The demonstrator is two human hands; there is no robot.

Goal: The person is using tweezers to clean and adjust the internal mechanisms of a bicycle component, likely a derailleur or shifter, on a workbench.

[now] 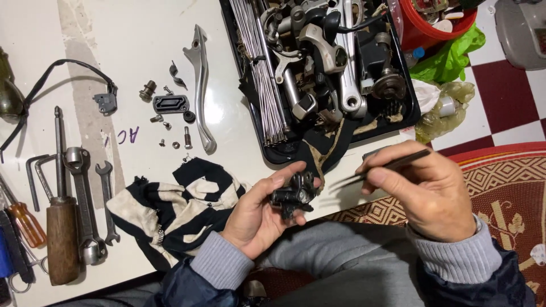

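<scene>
My left hand [259, 213] grips a small black metal housing [294, 194], a brake cylinder body, just off the white table's front edge, above my lap. Pinched in my right hand [426, 190] is a pair of thin dark tweezers [378, 169]; their tips point left and stop a little short of the housing. On the table lie a silver brake lever [202, 85], a black rectangular cap [170, 103] and several small screws and bolts [170, 133].
A striped black-and-white rag [170, 210] lies by my left hand. A black tray [259, 122] of metal parts and spokes sits at the back. Wrenches [85, 199], hex keys and a wooden-handled tool [61, 227] lie left. A red bucket [432, 25] stands on the checkered floor.
</scene>
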